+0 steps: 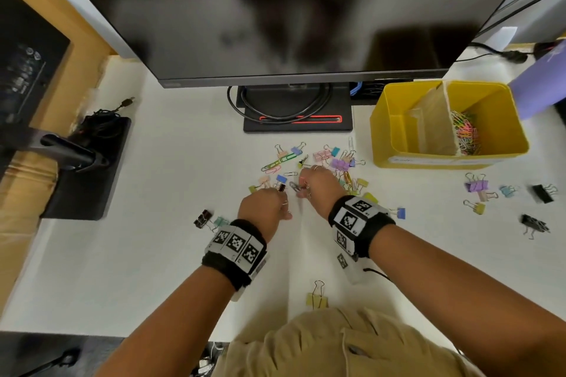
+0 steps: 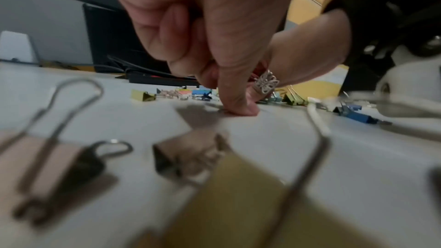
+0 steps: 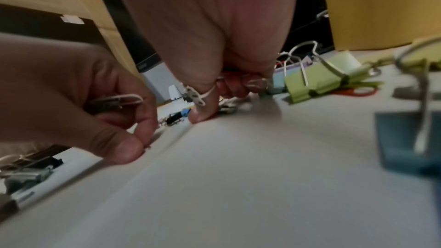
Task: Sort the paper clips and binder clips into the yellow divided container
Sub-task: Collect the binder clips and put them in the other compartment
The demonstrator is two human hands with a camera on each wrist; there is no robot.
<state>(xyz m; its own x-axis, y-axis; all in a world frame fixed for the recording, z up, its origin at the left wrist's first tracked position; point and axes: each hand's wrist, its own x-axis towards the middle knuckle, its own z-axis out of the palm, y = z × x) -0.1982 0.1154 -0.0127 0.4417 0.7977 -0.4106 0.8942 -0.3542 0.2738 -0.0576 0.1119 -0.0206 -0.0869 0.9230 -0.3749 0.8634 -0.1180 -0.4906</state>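
Observation:
Colourful binder clips and paper clips lie in a loose pile (image 1: pixel 333 162) on the white table, below the monitor. My left hand (image 1: pixel 277 196) is at the pile's near left, fingers curled round a silver wire clip (image 3: pixel 117 100), one fingertip (image 2: pixel 241 108) pressing the table. Just to its right, my right hand (image 1: pixel 303 188) curls down over silver paper clips (image 3: pixel 226 106) and pinches them against the table. The yellow divided container (image 1: pixel 392 119) stands to the right. Its right compartment holds coloured paper clips (image 1: pixel 465 133). Nothing shows in its left compartment.
More binder clips (image 1: pixel 477 190) are scattered right of the container's front, two black ones (image 1: pixel 543 193) among them. A yellow binder clip (image 1: pixel 317 297) lies near my body, and a black one (image 1: pixel 202 218) left of my left wrist. The monitor stand (image 1: pixel 297 113) is behind the pile.

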